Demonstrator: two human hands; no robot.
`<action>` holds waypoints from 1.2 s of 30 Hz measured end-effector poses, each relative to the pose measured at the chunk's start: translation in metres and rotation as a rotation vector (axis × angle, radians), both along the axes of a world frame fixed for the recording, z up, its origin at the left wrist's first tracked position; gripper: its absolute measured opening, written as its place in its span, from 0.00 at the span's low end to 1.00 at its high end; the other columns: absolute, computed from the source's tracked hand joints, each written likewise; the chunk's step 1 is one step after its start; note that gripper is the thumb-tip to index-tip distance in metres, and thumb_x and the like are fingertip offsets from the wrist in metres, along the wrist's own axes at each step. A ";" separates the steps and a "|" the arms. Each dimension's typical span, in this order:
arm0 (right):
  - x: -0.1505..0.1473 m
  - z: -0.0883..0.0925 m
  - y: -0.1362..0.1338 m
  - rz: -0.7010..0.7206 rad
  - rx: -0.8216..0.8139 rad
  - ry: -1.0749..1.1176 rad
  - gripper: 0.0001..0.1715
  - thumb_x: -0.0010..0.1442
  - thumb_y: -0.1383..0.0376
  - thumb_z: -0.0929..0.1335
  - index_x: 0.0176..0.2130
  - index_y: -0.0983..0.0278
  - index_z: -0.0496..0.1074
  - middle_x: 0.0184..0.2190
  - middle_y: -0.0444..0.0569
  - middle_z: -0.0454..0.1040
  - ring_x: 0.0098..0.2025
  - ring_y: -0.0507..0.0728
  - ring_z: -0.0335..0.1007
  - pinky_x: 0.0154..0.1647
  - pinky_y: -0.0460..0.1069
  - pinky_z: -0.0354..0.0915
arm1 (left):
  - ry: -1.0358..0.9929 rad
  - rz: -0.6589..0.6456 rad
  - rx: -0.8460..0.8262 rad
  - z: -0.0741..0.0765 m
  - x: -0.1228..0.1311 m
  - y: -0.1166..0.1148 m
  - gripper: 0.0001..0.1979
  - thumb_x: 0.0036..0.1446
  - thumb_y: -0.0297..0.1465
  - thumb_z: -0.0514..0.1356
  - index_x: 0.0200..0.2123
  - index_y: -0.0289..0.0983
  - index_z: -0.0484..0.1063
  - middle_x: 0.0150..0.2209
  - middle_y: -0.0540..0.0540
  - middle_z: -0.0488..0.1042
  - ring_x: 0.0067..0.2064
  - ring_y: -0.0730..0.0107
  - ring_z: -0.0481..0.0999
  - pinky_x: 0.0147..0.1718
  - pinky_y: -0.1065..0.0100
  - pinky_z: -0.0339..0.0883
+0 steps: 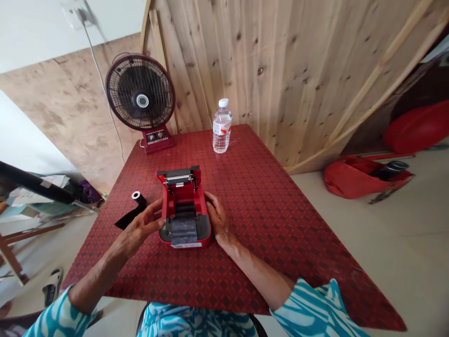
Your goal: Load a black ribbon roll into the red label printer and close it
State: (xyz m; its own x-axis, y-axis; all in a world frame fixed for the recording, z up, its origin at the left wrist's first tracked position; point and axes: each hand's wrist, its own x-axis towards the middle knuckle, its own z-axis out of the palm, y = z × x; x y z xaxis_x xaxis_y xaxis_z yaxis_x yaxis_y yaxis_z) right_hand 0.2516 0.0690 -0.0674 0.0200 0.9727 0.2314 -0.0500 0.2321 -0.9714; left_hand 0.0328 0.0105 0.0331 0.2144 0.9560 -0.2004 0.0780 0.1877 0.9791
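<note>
A red and dark-grey label printer (203,228) sits on the table in front of me with its lid (178,174) raised. Inside lies a dark roll, and a dark, shiny strip (184,230) runs from it over the front edge. My left hand (143,228) holds the printer's left side, thumb on the grey front part and fingers along the wall. From the right, my right hand (218,220) is curled against the other side; some of its fingertips are hidden. A small black roll (140,201) with a white core and a loose tail lies left of the printer.
The red patterned table (266,224) carries a dark red fan (140,93) at the back left and a clear water bottle (221,128) at the back. A wooden plank wall (266,61) rises behind it. On the floor at right lies a red bag (345,178).
</note>
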 end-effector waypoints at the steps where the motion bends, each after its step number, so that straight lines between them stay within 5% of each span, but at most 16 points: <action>1: 0.000 0.000 0.000 0.002 0.001 0.003 0.22 0.63 0.58 0.60 0.53 0.60 0.69 0.53 0.52 0.71 0.56 0.58 0.65 0.61 0.58 0.60 | 0.059 0.030 0.016 0.002 -0.002 0.000 0.35 0.54 0.39 0.65 0.64 0.42 0.60 0.65 0.40 0.61 0.65 0.46 0.59 0.59 0.52 0.60; 5: 0.000 0.001 0.000 -0.002 0.019 0.012 0.21 0.63 0.58 0.60 0.53 0.59 0.69 0.53 0.51 0.72 0.56 0.58 0.66 0.60 0.57 0.60 | 0.436 0.089 0.297 0.022 0.001 -0.001 0.27 0.53 0.41 0.65 0.56 0.41 0.70 0.59 0.42 0.69 0.60 0.51 0.67 0.59 0.55 0.60; 10: -0.001 0.000 0.000 -0.012 0.038 0.012 0.21 0.63 0.58 0.60 0.52 0.58 0.70 0.52 0.50 0.72 0.56 0.59 0.66 0.60 0.58 0.59 | 0.758 -0.195 0.631 0.047 0.027 0.022 0.14 0.61 0.34 0.56 0.46 0.42 0.78 0.48 0.43 0.78 0.50 0.56 0.75 0.54 0.56 0.63; 17: -0.001 0.000 0.003 -0.020 0.087 0.005 0.21 0.62 0.60 0.60 0.51 0.58 0.70 0.51 0.50 0.73 0.55 0.57 0.67 0.59 0.56 0.61 | 0.953 -0.433 0.456 0.027 0.044 0.079 0.09 0.51 0.32 0.62 0.37 0.44 0.79 0.38 0.44 0.80 0.44 0.54 0.77 0.50 0.58 0.64; 24: -0.001 0.001 0.001 -0.005 0.069 0.018 0.20 0.62 0.61 0.60 0.51 0.58 0.70 0.51 0.50 0.72 0.55 0.57 0.67 0.59 0.56 0.61 | 1.208 -0.622 0.423 0.032 0.053 0.088 0.12 0.48 0.27 0.61 0.37 0.42 0.79 0.34 0.42 0.80 0.40 0.51 0.78 0.41 0.59 0.66; 30: -0.002 -0.001 0.002 -0.012 0.058 0.021 0.21 0.62 0.60 0.60 0.52 0.57 0.70 0.51 0.50 0.72 0.54 0.58 0.67 0.59 0.57 0.61 | 1.134 -0.575 0.458 0.030 0.048 0.082 0.13 0.49 0.29 0.63 0.40 0.42 0.77 0.38 0.44 0.80 0.41 0.55 0.77 0.40 0.63 0.66; 36: 0.001 0.002 0.001 -0.003 0.047 -0.001 0.20 0.62 0.60 0.60 0.52 0.58 0.70 0.51 0.50 0.72 0.54 0.58 0.67 0.58 0.57 0.62 | 0.729 -0.377 0.411 0.044 0.028 0.061 0.12 0.53 0.34 0.64 0.42 0.42 0.77 0.40 0.47 0.79 0.42 0.59 0.77 0.43 0.64 0.67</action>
